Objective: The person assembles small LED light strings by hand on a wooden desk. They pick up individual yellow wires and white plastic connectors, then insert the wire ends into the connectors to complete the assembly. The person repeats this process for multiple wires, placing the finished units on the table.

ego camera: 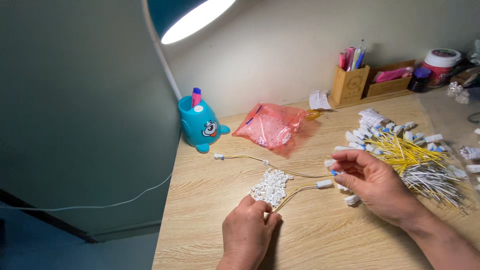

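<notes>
Yellow wire lead (295,191), white connector at its end: pinched at the near end by the left hand (246,232), beside a heap of small white connectors (270,186). A blue-tipped connector (334,172) is gripped by the right hand (375,182). Bundled yellow wires (405,152) are laid alongside on the wooden desk (310,240).

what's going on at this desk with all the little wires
A person sits at a wooden desk under a lamp, handling thin yellow wires tipped with small white plugs. The left hand pinches the wire ends beside a small heap of white plastic pieces. The right hand holds a plug end between its fingers. A big pile of wired plugs lies to the right, and a pink bag of more pieces lies behind.
</notes>
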